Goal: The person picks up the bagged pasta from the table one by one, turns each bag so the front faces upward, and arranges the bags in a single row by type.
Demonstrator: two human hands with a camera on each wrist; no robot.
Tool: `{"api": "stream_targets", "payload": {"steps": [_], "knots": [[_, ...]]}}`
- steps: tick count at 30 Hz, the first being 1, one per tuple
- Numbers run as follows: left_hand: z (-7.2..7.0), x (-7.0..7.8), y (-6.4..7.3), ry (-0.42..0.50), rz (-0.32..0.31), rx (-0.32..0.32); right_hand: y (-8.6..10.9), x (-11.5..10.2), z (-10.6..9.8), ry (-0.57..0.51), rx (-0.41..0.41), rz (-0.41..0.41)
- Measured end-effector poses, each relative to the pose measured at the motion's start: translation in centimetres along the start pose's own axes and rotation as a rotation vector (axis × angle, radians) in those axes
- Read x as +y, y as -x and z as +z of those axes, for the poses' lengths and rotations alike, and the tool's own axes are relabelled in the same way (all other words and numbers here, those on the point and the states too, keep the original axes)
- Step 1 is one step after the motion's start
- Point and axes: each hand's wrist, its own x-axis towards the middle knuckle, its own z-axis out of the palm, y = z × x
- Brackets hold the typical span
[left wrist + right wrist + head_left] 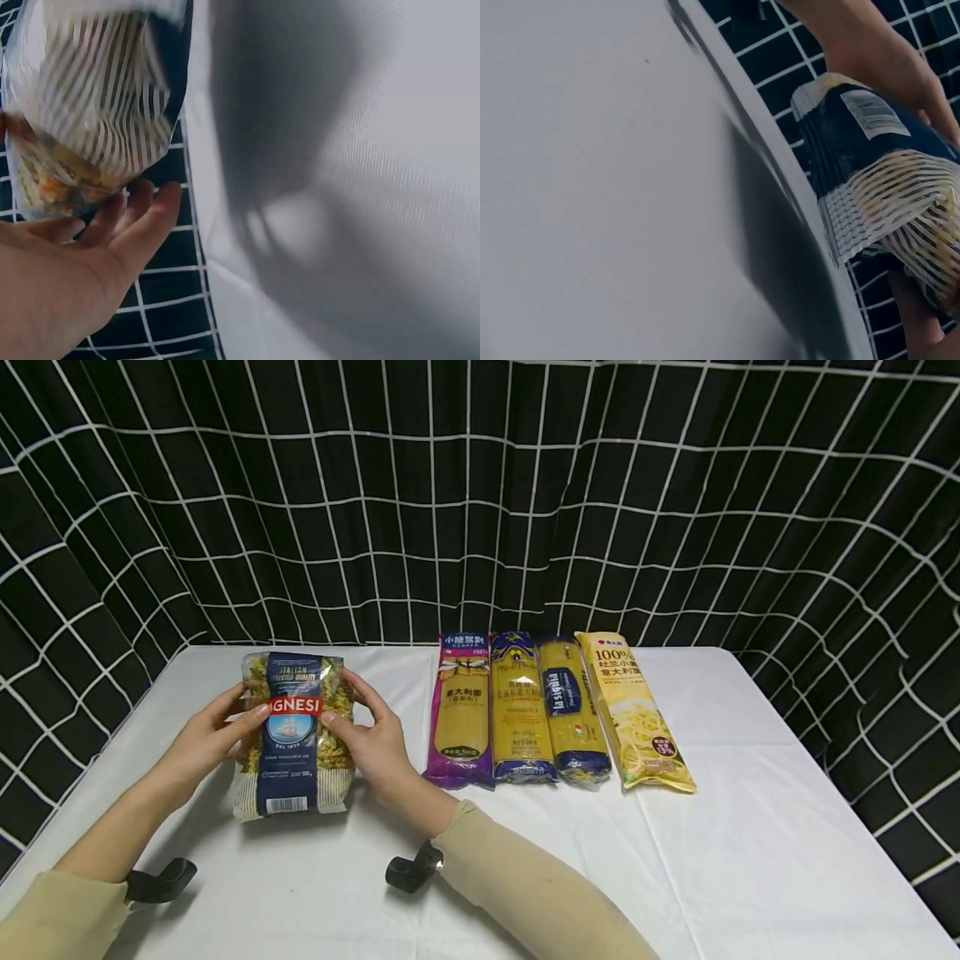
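Note:
A clear bag of spiral pasta (288, 785) with a navy label and red "AGNESI" band is held upright between both hands at the left of the table. My left hand (183, 747) grips its left side, thumb on the front. On the opposite side my right hand (378, 752) holds the edge, its thumb also on the front. In the left wrist view the striped end of the bag (105, 90) shows above the left hand (90, 255). The right wrist view shows the bag's barcode end (870, 157) apart from the tabletop, with a shadow below.
Right of the hands, side by side, lie a purple spaghetti pack (461, 718), a yellow-and-blue spaghetti pack (521, 718), a navy-labelled pack (573, 718) and a pale yellow pack (637, 718). They rest on a white-covered table (765, 827). A black, white-gridded curtain (480, 510) hangs behind.

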Motion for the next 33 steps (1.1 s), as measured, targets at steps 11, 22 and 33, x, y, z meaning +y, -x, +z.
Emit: {"api": "stream_targets", "payload": {"steps": [11,22,33], "knots": [[2.4,1.3,-2.9,-0.029,0.052,0.092,-2.9,-0.5,-1.8,0.221,0.133,-0.016],[2.6,2.3,-8.2,-0.058,0.081,0.202,-6.6,-0.5,-2.8,0.252,0.122,0.032],[2.7,0.9,-11.1,-0.065,0.021,0.186,-8.4,0.7,-3.3,0.471,0.019,0.084]]}}
